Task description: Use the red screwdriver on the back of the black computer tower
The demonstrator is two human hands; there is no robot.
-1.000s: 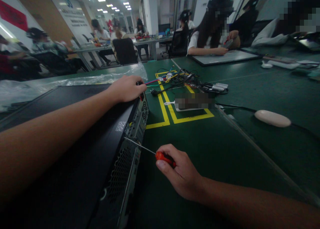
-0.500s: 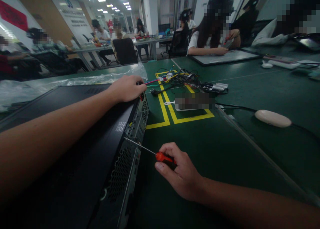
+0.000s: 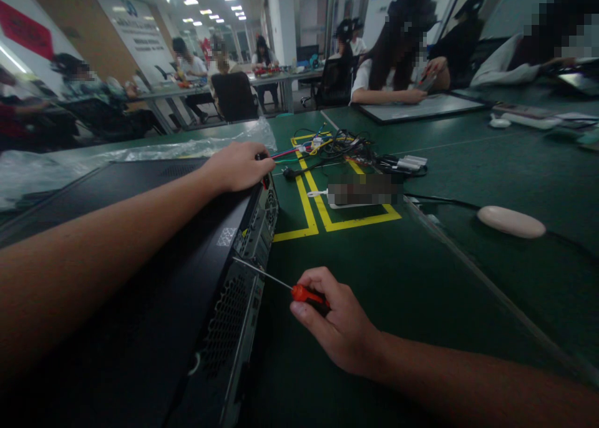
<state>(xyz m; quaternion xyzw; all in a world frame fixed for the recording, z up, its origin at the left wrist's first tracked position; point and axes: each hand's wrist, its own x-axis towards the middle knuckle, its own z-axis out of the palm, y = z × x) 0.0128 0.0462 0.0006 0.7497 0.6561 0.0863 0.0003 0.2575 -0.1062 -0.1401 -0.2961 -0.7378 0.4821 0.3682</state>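
A black computer case [image 3: 154, 291] lies on its side at the left, its perforated metal rear panel [image 3: 229, 319] facing right. My left hand [image 3: 241, 166] rests on its far rear corner, fingers curled over the edge; a small black and red part shows beside the fingertips, too dark to identify. My right hand [image 3: 344, 322] is closed around the red and black handle of a screwdriver [image 3: 309, 296]. The screwdriver's thin shaft points left, its tip at the rear edge of the case, below a square code label [image 3: 226, 236]. Any screw at the tip is too small to make out.
Beyond the case, tangled cables [image 3: 349, 146] lie over yellow tape [image 3: 309, 209] on the green table [image 3: 421, 291]. A blurred-out box [image 3: 360, 191] and a pale oval cable piece [image 3: 511, 221] are to the right. Clear plastic wrap [image 3: 187, 146] lies behind. Co-workers sit across.
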